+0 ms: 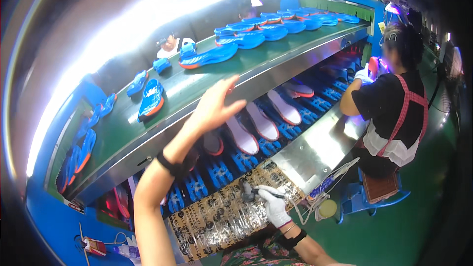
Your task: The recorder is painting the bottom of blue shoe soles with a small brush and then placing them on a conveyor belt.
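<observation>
Left hand (213, 108): bare, fingers spread, nothing held, before the green conveyor belt's steel edge (266, 70). Right hand (274, 208): white-gloved, gripping a dark, slim-handled tool (269, 193) over the brown film-covered table (212, 229). Risk: a low left-arm sweep could displace the long white red-edged soles (261, 122) on the lower level.

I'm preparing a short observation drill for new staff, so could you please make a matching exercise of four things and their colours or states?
Column one
1. Left hand
2. Right hand
3. Stool
4. Upper belt

Column two
A. Blue frame with a brown seat
B. Green, carrying blue soles
C. Bare, raised, thumb apart from the fingers
D. In a white glove

Right pairs: 1-C, 2-D, 3-A, 4-B.
</observation>
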The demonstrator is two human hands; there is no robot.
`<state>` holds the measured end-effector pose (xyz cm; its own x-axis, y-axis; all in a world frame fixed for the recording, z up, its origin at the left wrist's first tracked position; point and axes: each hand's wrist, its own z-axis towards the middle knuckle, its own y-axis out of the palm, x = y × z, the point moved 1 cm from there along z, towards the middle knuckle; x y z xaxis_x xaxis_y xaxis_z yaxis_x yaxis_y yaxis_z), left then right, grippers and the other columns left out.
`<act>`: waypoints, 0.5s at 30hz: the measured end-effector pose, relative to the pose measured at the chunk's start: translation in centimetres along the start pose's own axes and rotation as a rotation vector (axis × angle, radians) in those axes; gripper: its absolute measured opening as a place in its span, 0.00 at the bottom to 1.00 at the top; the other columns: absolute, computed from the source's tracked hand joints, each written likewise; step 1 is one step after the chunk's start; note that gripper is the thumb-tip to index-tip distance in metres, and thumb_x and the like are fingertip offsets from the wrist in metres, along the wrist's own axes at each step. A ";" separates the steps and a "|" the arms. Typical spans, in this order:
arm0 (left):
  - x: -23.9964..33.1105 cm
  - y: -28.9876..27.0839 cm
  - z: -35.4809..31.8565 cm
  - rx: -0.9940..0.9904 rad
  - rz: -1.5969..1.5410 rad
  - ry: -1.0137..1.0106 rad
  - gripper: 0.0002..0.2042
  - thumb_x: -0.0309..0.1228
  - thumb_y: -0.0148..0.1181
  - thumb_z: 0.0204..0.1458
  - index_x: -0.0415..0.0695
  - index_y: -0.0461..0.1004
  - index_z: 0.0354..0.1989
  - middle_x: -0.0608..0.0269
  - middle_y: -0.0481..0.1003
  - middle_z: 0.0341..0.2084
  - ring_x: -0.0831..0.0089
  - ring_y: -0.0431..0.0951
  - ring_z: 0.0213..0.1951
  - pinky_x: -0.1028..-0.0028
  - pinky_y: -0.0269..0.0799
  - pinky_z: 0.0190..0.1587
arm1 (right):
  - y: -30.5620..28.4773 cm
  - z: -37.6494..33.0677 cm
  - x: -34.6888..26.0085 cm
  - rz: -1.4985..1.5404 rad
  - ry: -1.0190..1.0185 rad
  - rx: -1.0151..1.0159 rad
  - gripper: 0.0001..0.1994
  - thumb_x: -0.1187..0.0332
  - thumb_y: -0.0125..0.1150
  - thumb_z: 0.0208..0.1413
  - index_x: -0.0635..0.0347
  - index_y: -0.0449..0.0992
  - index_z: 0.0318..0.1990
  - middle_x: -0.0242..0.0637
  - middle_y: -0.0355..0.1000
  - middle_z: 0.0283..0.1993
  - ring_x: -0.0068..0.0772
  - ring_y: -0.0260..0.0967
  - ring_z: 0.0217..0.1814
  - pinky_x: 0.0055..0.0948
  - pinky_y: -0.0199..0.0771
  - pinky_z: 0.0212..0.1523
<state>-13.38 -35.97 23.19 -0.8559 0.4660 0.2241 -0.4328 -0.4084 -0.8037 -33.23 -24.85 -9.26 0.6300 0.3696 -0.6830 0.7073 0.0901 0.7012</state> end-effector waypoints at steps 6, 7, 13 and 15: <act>-6.5 1.8 15.8 -0.321 0.383 -0.314 0.43 0.50 0.60 0.57 0.35 0.52 0.74 0.39 0.57 0.72 0.48 0.61 0.71 0.59 0.58 0.72 | -0.6 -0.3 -0.9 0.033 0.048 -0.027 0.09 0.79 0.63 0.57 0.69 0.83 0.45 0.38 0.82 0.41 0.23 0.75 0.37 0.23 0.75 0.41; -7.6 2.2 17.3 -0.356 0.426 -0.309 0.44 0.48 0.60 0.56 0.33 0.49 0.75 0.36 0.54 0.73 0.46 0.63 0.70 0.58 0.60 0.71 | -1.0 -0.1 -0.6 0.041 0.041 -0.037 0.10 0.79 0.63 0.57 0.69 0.83 0.45 0.38 0.82 0.42 0.23 0.75 0.37 0.23 0.75 0.41; -11.1 2.8 19.4 -0.547 0.339 -0.674 0.47 0.45 0.64 0.53 0.34 0.47 0.76 0.40 0.51 0.75 0.47 0.69 0.66 0.58 0.68 0.65 | -2.2 0.5 -0.6 0.038 0.106 -0.044 0.09 0.79 0.64 0.58 0.70 0.81 0.46 0.39 0.81 0.40 0.24 0.74 0.35 0.22 0.75 0.38; -11.4 1.9 19.2 -0.633 0.319 -0.747 0.47 0.45 0.66 0.51 0.35 0.49 0.75 0.41 0.52 0.74 0.46 0.71 0.64 0.57 0.70 0.63 | -2.3 0.8 -0.9 0.057 0.120 -0.039 0.09 0.79 0.64 0.58 0.70 0.81 0.46 0.38 0.81 0.40 0.23 0.74 0.34 0.22 0.75 0.38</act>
<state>-9.84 -57.12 29.65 -0.9559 -0.2872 0.0612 -0.1114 0.1620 -0.9805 -35.18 -26.16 -10.39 0.6244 0.4825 -0.6143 0.6569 0.1012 0.7471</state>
